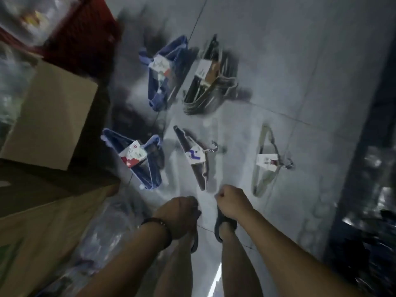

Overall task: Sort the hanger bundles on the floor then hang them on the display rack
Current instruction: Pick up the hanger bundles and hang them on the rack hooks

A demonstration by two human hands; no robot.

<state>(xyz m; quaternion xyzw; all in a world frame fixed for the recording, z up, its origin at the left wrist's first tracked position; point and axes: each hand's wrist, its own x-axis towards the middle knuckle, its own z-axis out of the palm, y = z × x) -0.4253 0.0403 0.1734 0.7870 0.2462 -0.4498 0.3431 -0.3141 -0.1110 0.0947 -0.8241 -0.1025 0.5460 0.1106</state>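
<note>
R hand balled up, empty afaik; L hand curled, can't tell if it's holding anything. Hanger bundles lie apart on the floor, prob to keep types separate: blue bundle at 11, dark bundle at 12, pale bundle at 1.

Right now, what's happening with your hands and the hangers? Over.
Left hand, right hand: curled, nothing held. Five hanger bundles on floor, untouched. Cardboard box left of them, not blocking.
</note>
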